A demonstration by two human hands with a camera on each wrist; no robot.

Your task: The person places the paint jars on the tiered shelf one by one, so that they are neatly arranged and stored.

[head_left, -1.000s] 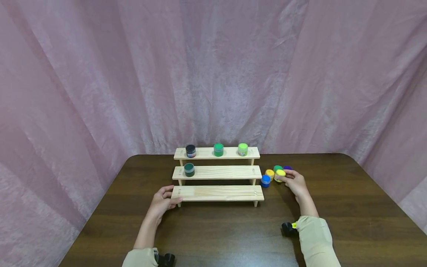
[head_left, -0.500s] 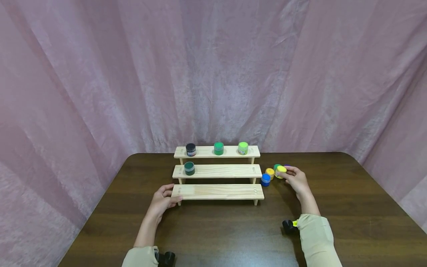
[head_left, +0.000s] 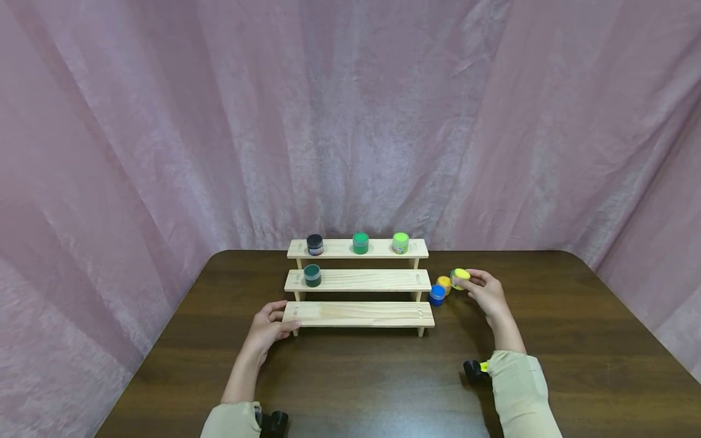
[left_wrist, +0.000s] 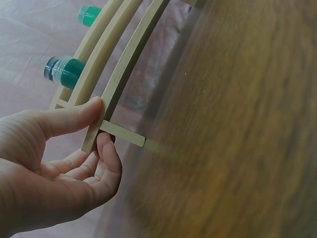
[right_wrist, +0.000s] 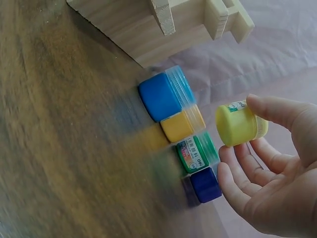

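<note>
My left hand (head_left: 264,331) grips the left end of the lowest shelf of a three-tier wooden stand (head_left: 358,314), thumb on top and fingers underneath. To the right of the stand, my right hand (head_left: 486,297) pinches a small yellow paint jar (right_wrist: 237,125) between thumb and fingers. It is raised off the table and tilted. Close below it on the table are a blue paint jar (right_wrist: 166,94), an orange-yellow one (right_wrist: 182,125), a green one (right_wrist: 197,152) and a dark purple one (right_wrist: 205,185). In the head view, the held jar and hand mostly hide the green and purple jars.
On the top shelf stand a black jar (head_left: 314,244), a green jar (head_left: 360,243) and a light green jar (head_left: 400,243). A dark green jar (head_left: 312,275) sits at the middle shelf's left end. A pink curtain (head_left: 350,121) hangs behind the brown table (head_left: 350,383).
The yellow jar, in my right hand's fingers, has risen slightly and tilted, now covering more of the jars behind. My left hand has stayed on the stand.
</note>
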